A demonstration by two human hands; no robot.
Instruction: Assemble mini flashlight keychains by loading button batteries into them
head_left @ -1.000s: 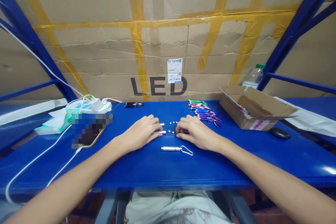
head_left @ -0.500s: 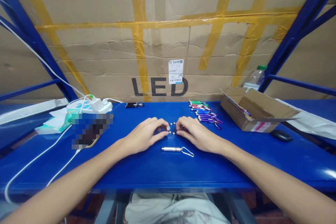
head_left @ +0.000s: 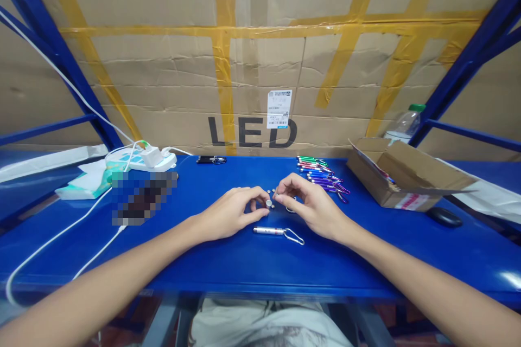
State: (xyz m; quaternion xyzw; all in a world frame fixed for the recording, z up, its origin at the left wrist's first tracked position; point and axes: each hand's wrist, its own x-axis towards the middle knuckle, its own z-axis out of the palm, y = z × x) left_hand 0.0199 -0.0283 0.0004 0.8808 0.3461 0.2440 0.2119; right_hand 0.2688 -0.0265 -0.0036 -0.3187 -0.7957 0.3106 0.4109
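My left hand [head_left: 232, 211] is closed, thumb and fingers pinching a small silver tube [head_left: 268, 204] whose round end faces right. Just across from it, my right hand [head_left: 317, 207] pinches a tiny dark-and-silver piece, perhaps a button cell [head_left: 277, 192], between thumb and forefinger. Several small silver button cells [head_left: 273, 206] lie on the blue table between the hands. Under my right thumb shows part of a silver ring or clip [head_left: 290, 208]. Nearer to me rests a silver penlight [head_left: 268, 231] with a carabiner [head_left: 293, 237] at its right end.
Penlights in several colours [head_left: 319, 176] are lined up beyond my right hand, and black ones [head_left: 210, 160] lie at the back. On the right are an open cardboard box [head_left: 415, 200], a mouse [head_left: 445, 217] and a bottle [head_left: 405, 122]. A power strip [head_left: 165, 161] and cables sit left.
My right hand has turned and raised its fingertips, now pinching a tiny piece close to the tube. A silver ring or clip has come into sight beneath it. The view shifted slightly.
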